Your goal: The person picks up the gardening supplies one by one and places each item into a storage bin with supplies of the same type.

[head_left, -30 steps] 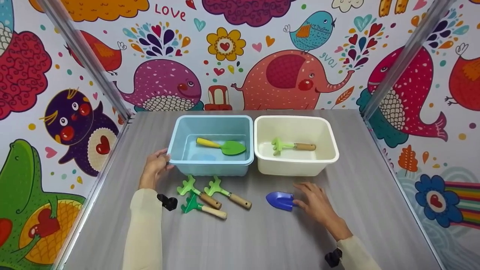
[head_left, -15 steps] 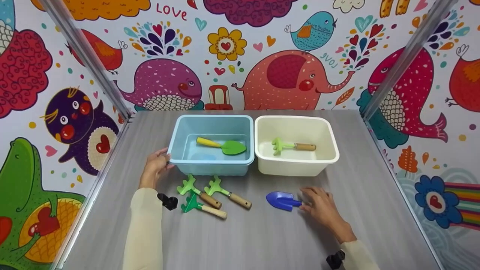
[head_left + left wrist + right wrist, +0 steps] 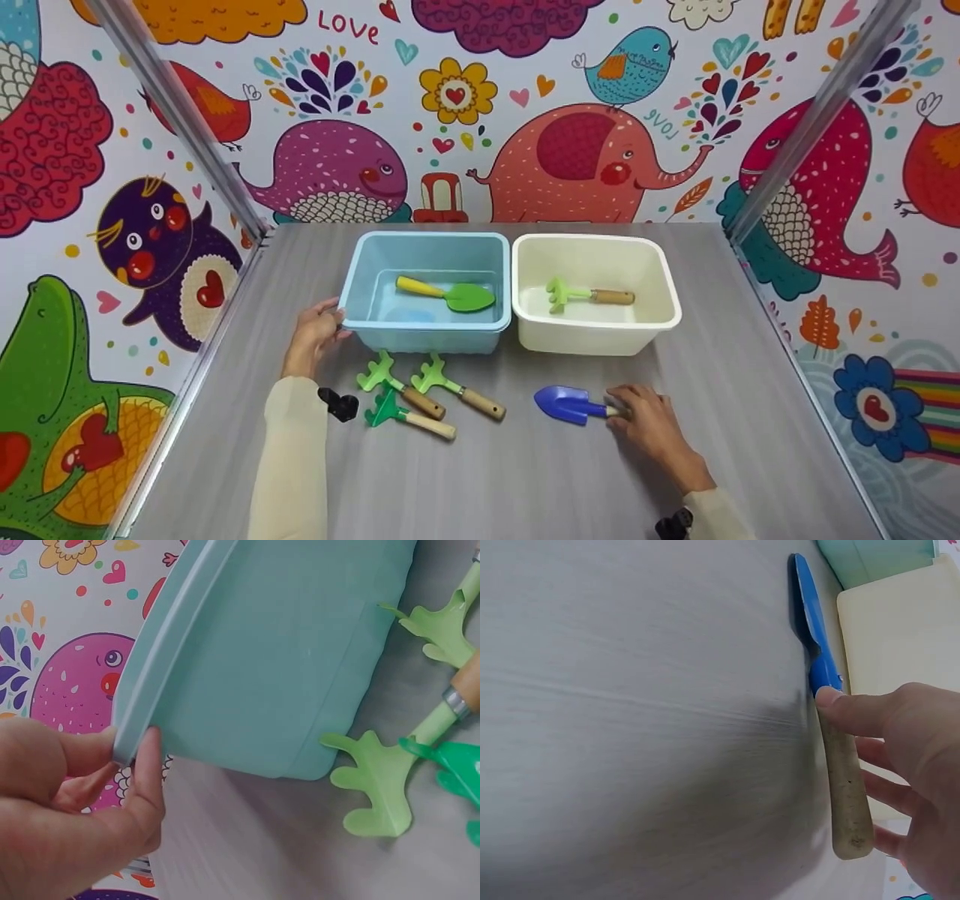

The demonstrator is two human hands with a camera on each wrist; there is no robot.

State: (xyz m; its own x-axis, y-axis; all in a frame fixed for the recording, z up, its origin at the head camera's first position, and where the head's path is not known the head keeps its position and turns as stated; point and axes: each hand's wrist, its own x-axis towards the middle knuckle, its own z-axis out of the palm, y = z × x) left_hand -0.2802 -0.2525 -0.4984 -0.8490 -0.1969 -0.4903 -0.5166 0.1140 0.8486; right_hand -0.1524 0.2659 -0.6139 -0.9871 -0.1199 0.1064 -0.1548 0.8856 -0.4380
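Observation:
At the near left corner of the light blue plastic bin, my left hand pinches the rim between thumb and fingers, clearly seen in the left wrist view. My right hand is at the wooden handle of a small blue hand trowel lying on the table. In the right wrist view the thumb presses the handle just behind the blue socket, and the fingers are on its far side. Inside the blue bin lies a green trowel with a yellow handle.
Beside the blue bin stands a cream bin holding a light green hand rake. In front of the blue bin lie two light green rakes and a darker green rake, all wooden-handled. Patterned walls enclose the grey table.
My right hand has slid back along the blue trowel toward its handle, showing more of the trowel's neck. My left hand keeps its hold on the bin rim.

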